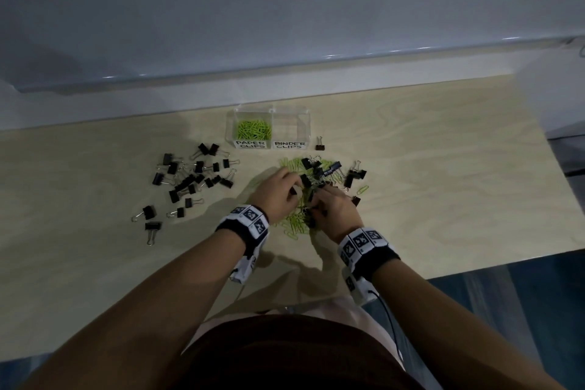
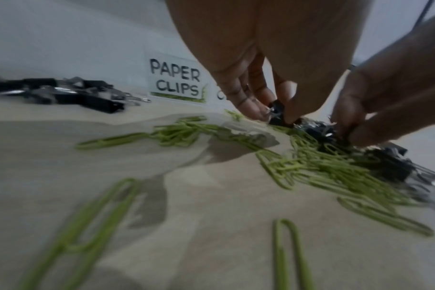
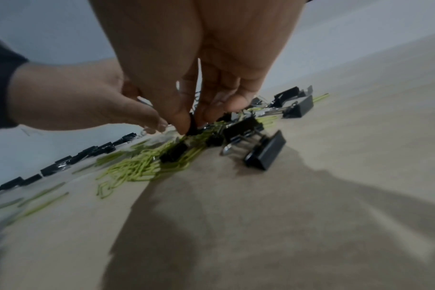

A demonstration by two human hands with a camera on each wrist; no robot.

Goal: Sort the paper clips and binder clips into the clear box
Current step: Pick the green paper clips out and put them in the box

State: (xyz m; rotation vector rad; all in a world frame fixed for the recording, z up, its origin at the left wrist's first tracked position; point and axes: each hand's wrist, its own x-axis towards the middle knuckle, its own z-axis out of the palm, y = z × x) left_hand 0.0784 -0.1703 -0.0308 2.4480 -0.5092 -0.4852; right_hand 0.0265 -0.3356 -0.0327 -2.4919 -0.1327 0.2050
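Observation:
A clear box with two labelled halves stands at the back of the table; its "PAPER CLIPS" half holds green paper clips, and the "BINDER CLIPS" half looks bare. In front of it lies a mixed heap of green paper clips and black binder clips. My left hand pinches a black binder clip over the heap. My right hand pinches another black binder clip right beside it. The two hands nearly touch.
Several black binder clips lie spread on the table's left. One binder clip sits alone to the right of the box. A white wall ledge runs behind the table. The table's front edge is near my right forearm.

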